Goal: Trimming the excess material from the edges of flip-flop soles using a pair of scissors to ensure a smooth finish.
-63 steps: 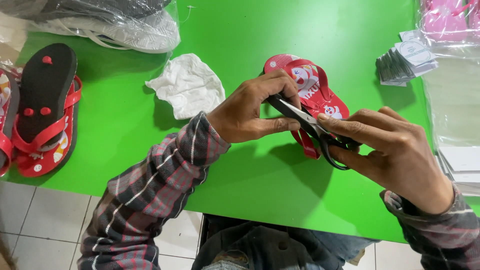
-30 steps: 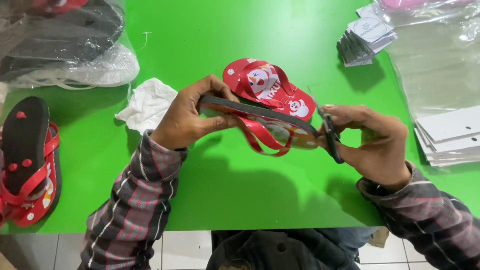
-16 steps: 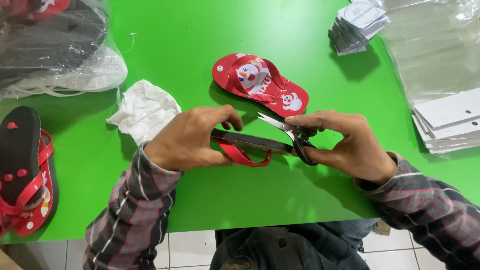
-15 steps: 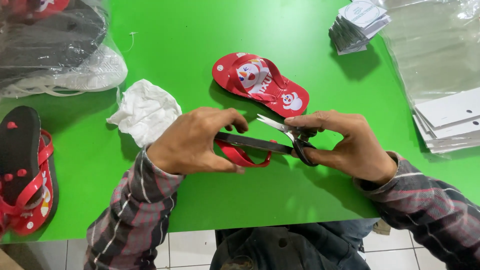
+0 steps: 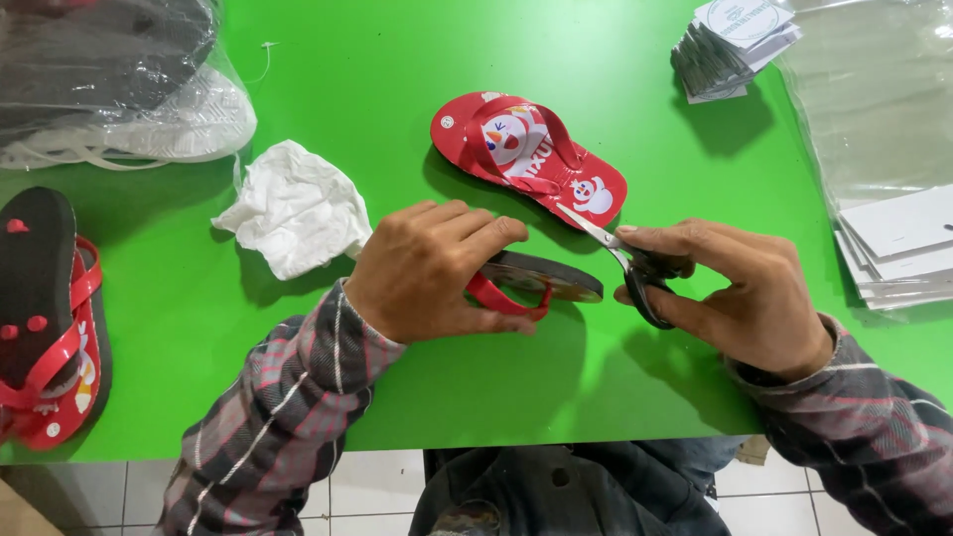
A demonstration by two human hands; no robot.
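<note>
My left hand (image 5: 432, 268) grips a small flip-flop (image 5: 541, 278) turned black sole up, with its red strap hanging below, just above the green table (image 5: 347, 89). My right hand (image 5: 740, 293) holds black-handled scissors (image 5: 625, 258), blades pointing up-left, close to the sandal's toe end but apart from it. A second red flip-flop (image 5: 531, 159) with cartoon print lies face up on the table just beyond both hands.
A crumpled white cloth (image 5: 293, 203) lies left of my left hand. A stacked pair of red and black flip-flops (image 5: 45, 318) sits at the left edge. Bagged dark sandals (image 5: 109, 79) lie top left, card stacks (image 5: 735, 40) and clear bags (image 5: 874, 109) on the right.
One red flip-flop was set down face up on the table. My left hand lowered the other sandal, and the scissors drew back from it to the right.
</note>
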